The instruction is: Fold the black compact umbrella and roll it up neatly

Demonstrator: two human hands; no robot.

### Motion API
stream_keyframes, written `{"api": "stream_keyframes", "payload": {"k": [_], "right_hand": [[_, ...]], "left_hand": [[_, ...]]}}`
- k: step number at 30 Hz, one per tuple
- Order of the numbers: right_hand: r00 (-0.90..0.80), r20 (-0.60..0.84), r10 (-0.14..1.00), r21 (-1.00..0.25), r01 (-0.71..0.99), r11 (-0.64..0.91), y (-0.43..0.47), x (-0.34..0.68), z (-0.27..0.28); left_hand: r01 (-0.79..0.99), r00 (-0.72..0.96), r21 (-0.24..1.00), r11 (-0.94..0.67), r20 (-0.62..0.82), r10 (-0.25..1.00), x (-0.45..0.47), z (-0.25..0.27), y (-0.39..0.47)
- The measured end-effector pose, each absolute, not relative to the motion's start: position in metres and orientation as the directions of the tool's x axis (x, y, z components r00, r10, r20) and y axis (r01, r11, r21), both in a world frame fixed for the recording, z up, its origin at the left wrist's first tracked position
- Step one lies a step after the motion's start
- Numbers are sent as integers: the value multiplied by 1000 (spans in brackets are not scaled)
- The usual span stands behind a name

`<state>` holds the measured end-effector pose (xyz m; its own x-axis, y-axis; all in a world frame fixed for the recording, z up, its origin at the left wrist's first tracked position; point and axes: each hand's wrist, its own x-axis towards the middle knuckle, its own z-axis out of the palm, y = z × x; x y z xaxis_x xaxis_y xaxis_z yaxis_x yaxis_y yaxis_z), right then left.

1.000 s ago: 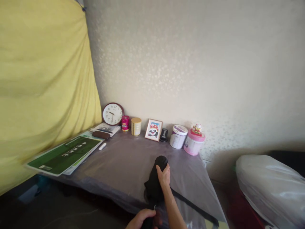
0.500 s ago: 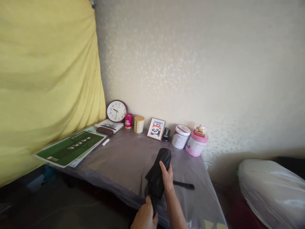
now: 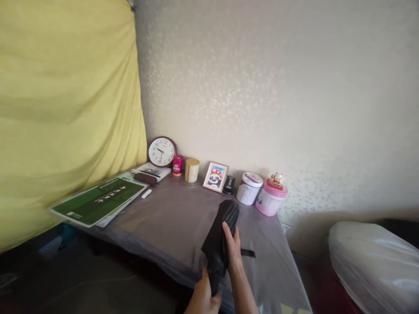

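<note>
A folded black umbrella [image 3: 218, 240] is held at a slant above the front of the table, its canopy bunched loosely. Around its lower end, at the handle, my left hand [image 3: 203, 293] is closed. My right hand [image 3: 232, 245] grips the canopy from the right side, thumb lying along the fabric. A black strap [image 3: 248, 253] sticks out to the right behind my right wrist. The fingers beneath the umbrella are hidden.
Along the wall stand a clock [image 3: 162, 151], a pink can [image 3: 177, 165], a yellow canister [image 3: 191, 170], a panda picture frame [image 3: 215, 177], a white tub [image 3: 249, 189] and a pink tub [image 3: 271, 198]. Green sheets [image 3: 101, 200] lie left on the table [image 3: 170, 213].
The umbrella and both hands have shifted slightly right and up. Less of the black strap shows to the right of my right hand. The view has moved a little.
</note>
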<state>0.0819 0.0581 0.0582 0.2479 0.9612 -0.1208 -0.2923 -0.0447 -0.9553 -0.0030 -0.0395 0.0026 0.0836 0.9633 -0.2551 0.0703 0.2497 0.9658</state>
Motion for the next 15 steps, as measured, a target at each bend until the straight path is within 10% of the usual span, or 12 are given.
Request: {"api": "stream_keyframes", "payload": {"k": [3, 10, 15], "right_hand": [[242, -120, 963, -942, -335, -33, 56, 79, 55], [179, -181, 967, -891, -447, -84, 48, 82, 66], [249, -101, 963, -972, -232, -42, 46, 82, 60]], "left_hand": [[237, -40, 957, 168, -163, 986, -8, -2, -38], [-107, 417, 954, 281, -214, 884, -13, 24, -39], [208, 158, 976, 70, -104, 982, -5, 11, -39]]}}
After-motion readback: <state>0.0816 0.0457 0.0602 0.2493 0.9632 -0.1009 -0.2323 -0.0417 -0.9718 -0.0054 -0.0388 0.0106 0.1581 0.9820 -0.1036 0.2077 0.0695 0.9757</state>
